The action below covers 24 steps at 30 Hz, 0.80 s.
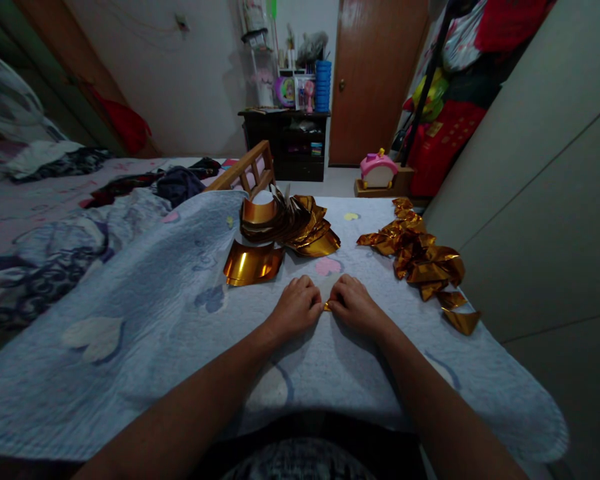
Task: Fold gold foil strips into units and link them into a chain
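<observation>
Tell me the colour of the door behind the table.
The door is reddish brown, seen in the head view.

Your cloth-covered bench (pixel 330 373), pale blue with heart shapes, spreads beneath and around your hands (pixel 296 307). Beyond them, towards the left, it carries a fanned stack of gold sheets (pixel 307 233), with curved gold sheets (pixel 253 262) just nearer you. Beyond your hands to the right lies a loose heap of crinkled gold pieces (pixel 415 253).

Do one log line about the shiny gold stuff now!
left hand: beside small gold piece; right hand: touching it; curled gold sheets: left side; crumpled gold pieces: right side
</observation>
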{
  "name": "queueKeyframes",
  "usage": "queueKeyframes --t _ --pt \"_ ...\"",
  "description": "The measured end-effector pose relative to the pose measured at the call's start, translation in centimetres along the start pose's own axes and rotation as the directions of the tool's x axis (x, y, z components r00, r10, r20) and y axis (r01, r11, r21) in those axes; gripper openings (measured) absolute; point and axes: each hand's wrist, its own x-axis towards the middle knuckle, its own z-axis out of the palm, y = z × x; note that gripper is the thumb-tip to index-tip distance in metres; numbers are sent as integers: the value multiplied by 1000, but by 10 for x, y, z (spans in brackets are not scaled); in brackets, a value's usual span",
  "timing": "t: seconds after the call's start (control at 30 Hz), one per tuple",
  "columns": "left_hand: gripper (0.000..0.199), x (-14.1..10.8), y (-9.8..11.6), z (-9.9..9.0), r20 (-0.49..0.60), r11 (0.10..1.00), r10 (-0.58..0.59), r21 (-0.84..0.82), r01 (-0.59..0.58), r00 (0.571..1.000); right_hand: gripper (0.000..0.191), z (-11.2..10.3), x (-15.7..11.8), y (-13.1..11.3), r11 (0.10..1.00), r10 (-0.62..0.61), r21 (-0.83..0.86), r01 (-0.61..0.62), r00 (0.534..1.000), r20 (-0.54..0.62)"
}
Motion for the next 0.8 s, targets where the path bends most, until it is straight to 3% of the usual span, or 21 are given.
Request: queueKeyframes --t 0.53,0.8 --pt "13 1 2 2 47 997 -39 74 35 998 5 5 1 5 1000 -8 -13 7 1000 -30" --pt "14 -1 1 -2 56 999 -12 -35 14 998 5 3 -1 4 1000 -18 -15 18 1000 -16"
